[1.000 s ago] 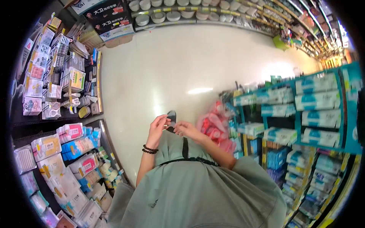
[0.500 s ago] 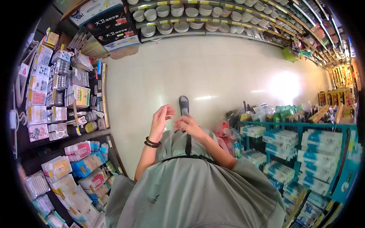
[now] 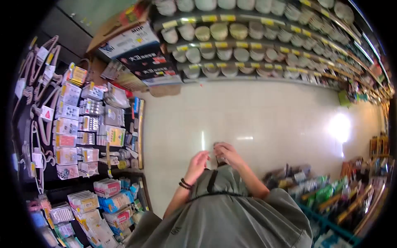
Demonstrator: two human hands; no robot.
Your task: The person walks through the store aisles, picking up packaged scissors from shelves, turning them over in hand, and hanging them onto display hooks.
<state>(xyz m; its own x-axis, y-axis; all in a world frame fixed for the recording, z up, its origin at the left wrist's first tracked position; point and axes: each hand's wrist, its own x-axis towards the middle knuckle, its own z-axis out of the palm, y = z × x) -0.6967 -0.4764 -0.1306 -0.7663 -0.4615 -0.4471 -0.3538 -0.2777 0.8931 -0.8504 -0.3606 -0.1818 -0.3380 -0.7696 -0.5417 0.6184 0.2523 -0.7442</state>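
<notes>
My left hand, with dark beaded bracelets at the wrist, hovers in front of my waist. Its fingers are loosely bent and nothing shows in them. Close beside it on the right is my right hand, held slightly higher, its fingers bent toward the left hand and apart, with no object visible. A small gap separates the two hands. Below them are the grey-green clothing I wear and a dark strap. Neither hand touches any goods.
Shelves of bowls line the far wall. Stacked boxes stand at the far left. Packaged goods and hangers hang on the left rack. A teal rack stands at right, on the pale tiled floor.
The view has tilted up and shifted left, so more bowl shelves and hangers show. My hands have drawn closer together, still in front of my waist. Nothing was picked up.
</notes>
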